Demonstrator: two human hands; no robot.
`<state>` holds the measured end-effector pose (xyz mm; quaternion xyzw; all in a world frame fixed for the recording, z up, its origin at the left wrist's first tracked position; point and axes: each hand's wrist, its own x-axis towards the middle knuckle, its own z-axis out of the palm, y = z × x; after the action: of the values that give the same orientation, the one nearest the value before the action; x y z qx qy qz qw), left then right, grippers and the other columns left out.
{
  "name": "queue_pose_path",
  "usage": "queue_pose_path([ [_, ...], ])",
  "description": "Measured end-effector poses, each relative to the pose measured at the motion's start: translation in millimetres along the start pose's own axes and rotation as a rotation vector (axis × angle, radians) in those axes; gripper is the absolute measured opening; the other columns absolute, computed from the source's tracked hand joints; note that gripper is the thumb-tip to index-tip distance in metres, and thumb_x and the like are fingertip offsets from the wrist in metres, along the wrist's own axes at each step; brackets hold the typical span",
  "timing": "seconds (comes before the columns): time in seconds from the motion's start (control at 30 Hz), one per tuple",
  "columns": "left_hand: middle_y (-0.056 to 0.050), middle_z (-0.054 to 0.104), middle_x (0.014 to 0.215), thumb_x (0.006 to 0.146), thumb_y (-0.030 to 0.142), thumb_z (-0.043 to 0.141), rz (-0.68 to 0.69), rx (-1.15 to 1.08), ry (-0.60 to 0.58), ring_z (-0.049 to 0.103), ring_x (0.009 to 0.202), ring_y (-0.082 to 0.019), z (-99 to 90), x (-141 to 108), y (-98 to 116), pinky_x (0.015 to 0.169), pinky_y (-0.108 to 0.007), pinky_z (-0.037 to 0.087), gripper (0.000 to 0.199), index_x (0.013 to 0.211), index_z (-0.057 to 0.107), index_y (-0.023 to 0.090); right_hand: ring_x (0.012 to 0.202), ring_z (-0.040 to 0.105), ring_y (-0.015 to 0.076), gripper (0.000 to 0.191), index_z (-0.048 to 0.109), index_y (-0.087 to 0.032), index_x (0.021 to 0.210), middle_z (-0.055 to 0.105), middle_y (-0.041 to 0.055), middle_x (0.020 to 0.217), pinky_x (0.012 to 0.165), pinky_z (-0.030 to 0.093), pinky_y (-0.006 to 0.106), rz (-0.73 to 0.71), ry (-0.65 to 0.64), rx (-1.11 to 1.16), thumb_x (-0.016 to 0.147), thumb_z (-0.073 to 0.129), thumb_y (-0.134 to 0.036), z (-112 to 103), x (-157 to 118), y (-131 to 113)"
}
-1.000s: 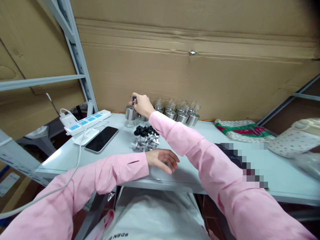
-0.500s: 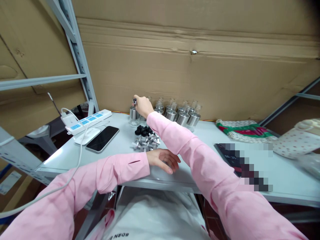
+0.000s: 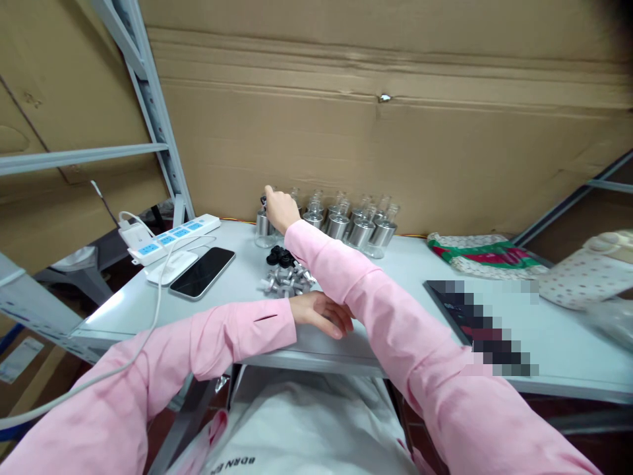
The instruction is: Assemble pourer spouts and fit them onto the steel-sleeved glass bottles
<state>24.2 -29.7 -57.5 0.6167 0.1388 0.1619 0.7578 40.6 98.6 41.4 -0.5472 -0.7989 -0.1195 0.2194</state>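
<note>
My right hand (image 3: 281, 210) reaches across to the leftmost glass bottle (image 3: 264, 229), which has a metallic silver band. Its fingers pinch a small black cap-like piece (image 3: 264, 202) at the bottle's neck; my hand partly hides the contact. More bottles (image 3: 362, 231) of the same kind stand in rows to the right, by the cardboard. In front of them lie several round black pieces (image 3: 279, 256) and a pile of silver T-shaped metal parts (image 3: 285, 282). Near the table's front edge my left hand (image 3: 324, 314) rests with fingers loosely bent and apart, holding nothing.
A dark phone (image 3: 203, 273), a white pad and a power strip (image 3: 175, 239) with a white cable are at the left. On the right are a partly blurred-out dark device (image 3: 452, 310), a patterned cloth (image 3: 484, 256) and a dotted white bag (image 3: 568, 280). A cardboard wall (image 3: 395, 152) stands behind.
My right hand has shifted slightly left and turned at the bottle's neck, with the black piece still in its fingers. My left hand has barely moved.
</note>
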Motion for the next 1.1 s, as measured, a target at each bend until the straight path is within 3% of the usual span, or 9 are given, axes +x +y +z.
queue_pose_path([
  [0.13,-0.003,0.065,0.08,0.044,0.029,0.085,0.026,-0.043,-0.025,0.061,0.073,-0.013,-1.7,-0.5,-3.0,0.076,-0.03,0.047,0.052,0.089,0.064,0.014,0.098,0.054,0.0244,0.028,0.042,-0.016,0.111,0.058,0.0137,0.107,0.078,0.043,0.035,-0.144,0.124,0.056,0.084,0.036,-0.014,-18.2,-15.5,-1.9],
  [0.23,-0.003,0.065,0.081,0.047,0.027,0.084,0.04,-0.07,-0.049,0.062,0.073,-0.011,-4.4,-0.1,-5.6,0.074,-0.028,0.047,0.051,0.092,0.063,0.015,0.102,0.049,0.0239,0.021,0.046,-0.015,0.101,0.055,0.0125,0.106,0.081,0.04,0.035,-0.257,0.251,0.14,0.08,0.042,-0.018,-35.1,-46.0,5.2],
  [0.4,-0.003,0.065,0.081,0.049,0.025,0.084,0.037,-0.075,-0.075,0.063,0.072,-0.012,-8.2,2.5,-7.0,0.073,-0.027,0.046,0.05,0.093,0.061,0.015,0.065,0.052,0.0146,0.032,0.046,-0.016,0.104,0.057,0.0008,0.072,0.063,0.04,0.026,-0.255,0.234,0.352,0.073,0.054,-0.023,-53.7,-113.4,36.1],
  [0.47,-0.003,0.065,0.081,0.049,0.025,0.084,0.031,-0.082,-0.068,0.063,0.072,-0.012,-8.3,2.9,-6.7,0.073,-0.028,0.046,0.051,0.093,0.061,0.014,0.058,0.05,0.0115,0.014,0.052,-0.017,0.084,0.056,-0.0011,0.064,0.057,0.038,0.023,-0.262,0.227,0.422,0.074,0.056,-0.026,-54.4,-133.1,51.0],
  [0.53,-0.003,0.065,0.081,0.05,0.025,0.083,0.032,-0.108,-0.04,0.063,0.071,-0.013,-7.6,2.8,-6.4,0.075,-0.03,0.045,0.052,0.095,0.06,0.014,0.051,0.049,0.0085,0.014,0.051,-0.017,0.068,0.056,-0.0019,0.058,0.052,0.038,0.02,-0.248,0.203,0.513,0.075,0.056,-0.028,-52.4,-145.5,63.4],
  [0.7,-0.002,0.065,0.079,0.054,0.031,0.08,0.07,-0.159,0.058,0.064,0.065,-0.015,-6.2,2.6,-5.4,0.076,-0.033,0.042,0.05,0.096,0.057,0.014,0.042,0.047,0.0057,0.012,0.055,-0.017,0.076,0.057,-0.0037,0.054,0.045,0.039,0.017,-0.281,0.054,0.656,0.074,0.056,-0.028,-48.9,-158.3,74.4],
  [0.8,-0.002,0.065,0.076,0.055,0.033,0.079,0.056,-0.126,0.046,0.064,0.065,-0.015,-5.9,3.0,-3.9,0.076,-0.031,0.042,0.045,0.09,0.061,0.011,0.039,0.047,0.0045,0.013,0.056,-0.017,0.083,0.059,-0.0041,0.056,0.043,0.038,0.015,-0.346,-0.026,0.661,0.075,0.055,-0.027,-48.3,-163.3,72.7],
  [1.1,-0.002,0.064,0.064,0.054,0.025,0.077,0.031,-0.092,0.068,0.062,0.057,-0.013,-1.9,2.7,0.3,0.061,-0.027,0.048,0.026,0.069,0.063,0.009,0.046,0.051,0.0058,0.015,0.058,-0.015,0.088,0.06,-0.0023,0.057,0.049,0.041,0.015,-0.483,0.006,0.62,0.077,0.053,-0.024,-41.9,-170.0,70.6],
])
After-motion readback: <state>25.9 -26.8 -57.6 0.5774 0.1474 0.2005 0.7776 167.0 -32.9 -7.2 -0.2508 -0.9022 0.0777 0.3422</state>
